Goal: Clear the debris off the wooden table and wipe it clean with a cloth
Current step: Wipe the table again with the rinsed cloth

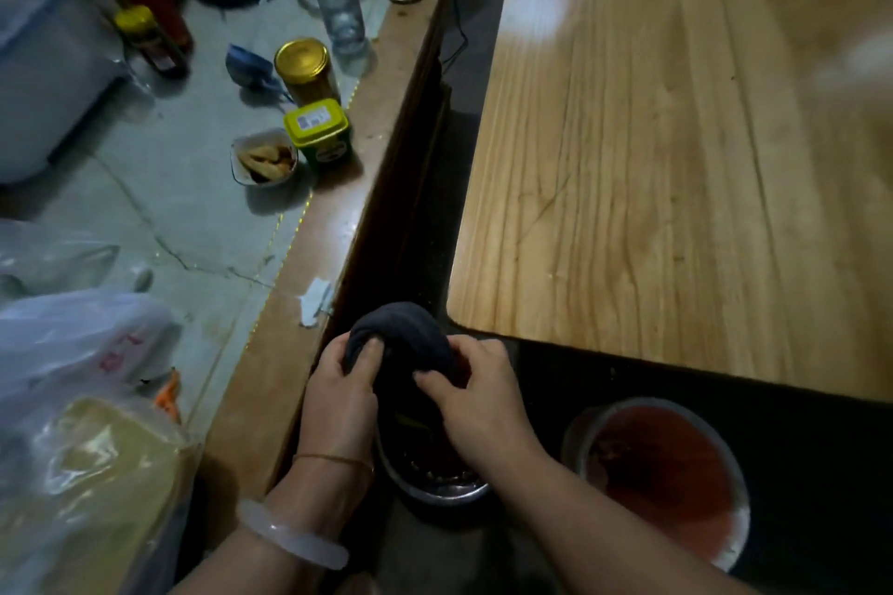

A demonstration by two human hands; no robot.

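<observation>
Cloth (pixel 401 329) arched between grips, left hand (pixel 338 396) and right hand (pixel 478 401) each clenched round one end

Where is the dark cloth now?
Bottom centre of the head view: left hand and right hand hold the dark cloth over a metal bowl, beside the wooden table.

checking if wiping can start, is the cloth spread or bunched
Bunched: the dark cloth is a rounded wad gripped by the left hand and right hand.

Gold-lidded jar (pixel 303 70), green tin (pixel 319 130), plastic bags (pixel 82 353), red bucket (pixel 700 512)
</observation>
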